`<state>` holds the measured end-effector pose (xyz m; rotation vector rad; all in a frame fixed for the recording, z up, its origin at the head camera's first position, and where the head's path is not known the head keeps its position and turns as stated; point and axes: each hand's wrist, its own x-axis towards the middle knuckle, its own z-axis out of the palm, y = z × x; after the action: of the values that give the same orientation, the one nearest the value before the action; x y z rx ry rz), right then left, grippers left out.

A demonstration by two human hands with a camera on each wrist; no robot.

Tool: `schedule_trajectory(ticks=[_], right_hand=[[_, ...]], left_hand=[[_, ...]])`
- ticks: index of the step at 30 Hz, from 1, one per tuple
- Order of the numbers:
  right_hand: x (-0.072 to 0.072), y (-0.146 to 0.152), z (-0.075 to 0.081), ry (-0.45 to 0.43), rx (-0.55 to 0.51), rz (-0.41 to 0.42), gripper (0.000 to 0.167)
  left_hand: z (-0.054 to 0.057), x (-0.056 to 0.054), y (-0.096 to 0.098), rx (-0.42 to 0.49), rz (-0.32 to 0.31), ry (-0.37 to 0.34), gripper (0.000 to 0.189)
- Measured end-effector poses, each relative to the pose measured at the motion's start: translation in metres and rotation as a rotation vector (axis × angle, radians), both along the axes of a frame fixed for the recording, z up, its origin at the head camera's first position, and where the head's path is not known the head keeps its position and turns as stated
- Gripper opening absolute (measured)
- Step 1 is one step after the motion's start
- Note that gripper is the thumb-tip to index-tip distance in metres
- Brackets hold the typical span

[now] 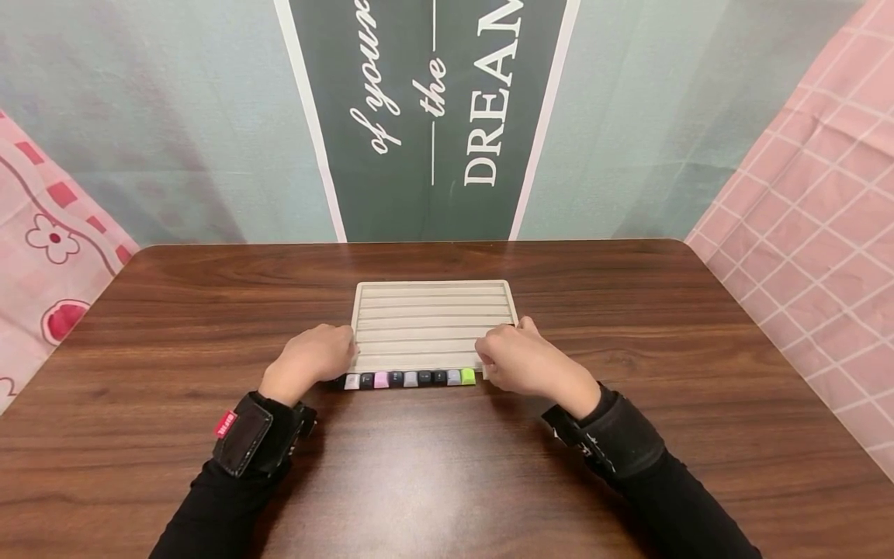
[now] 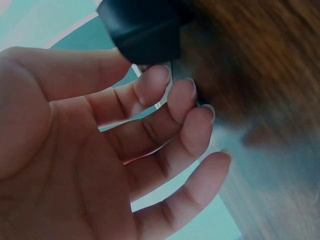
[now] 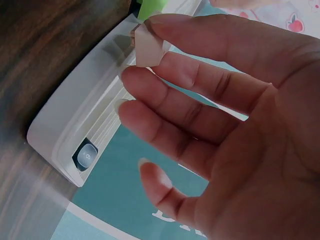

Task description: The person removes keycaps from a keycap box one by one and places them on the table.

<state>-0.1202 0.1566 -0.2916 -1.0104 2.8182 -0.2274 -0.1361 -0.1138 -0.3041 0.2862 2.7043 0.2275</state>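
A row of keycaps (image 1: 410, 379) in black, white, pink, grey and green runs along the near edge of a cream ridged tray (image 1: 429, 365). At the row's left end my left hand (image 1: 314, 359) pinches a black keycap (image 2: 145, 32) with thumb and index finger, its other fingers loosely bent. My right hand (image 1: 524, 361) pinches a cream-white keycap (image 3: 149, 47) at the right end, beside the green keycap (image 1: 468, 376). Inside the tray, by its right end, sits another black keycap (image 3: 86, 154), mostly hidden by the hand in the head view.
The tray lies on a brown wood-grain table (image 1: 419, 481). Behind the table hangs a green cloth (image 1: 426, 210) with white lettering. Pink patterned cloths (image 1: 824, 194) flank it on both sides.
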Motion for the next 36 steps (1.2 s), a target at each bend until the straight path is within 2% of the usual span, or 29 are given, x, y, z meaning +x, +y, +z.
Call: schedule_trajectory(ticks=[17,23,36], right_hand=[[0.0010,-0.0021,-0.0062,-0.018,0.012,0.039,0.030],[0.0010,-0.0028,-0.0088,-0.043,0.029,0.031,0.032],[0.0019,-0.0034,-0.0092,-0.035,0.018,0.022,0.032]], left_hand=[[0.0003,0.0000,-0.0003,0.000,-0.005,0.011,0.022],[0.0003,0.0011,-0.0002,-0.004,-0.027,0.054,0.020],[0.0001,0.0015,0.0002,-0.007,-0.023,0.048,0.020]])
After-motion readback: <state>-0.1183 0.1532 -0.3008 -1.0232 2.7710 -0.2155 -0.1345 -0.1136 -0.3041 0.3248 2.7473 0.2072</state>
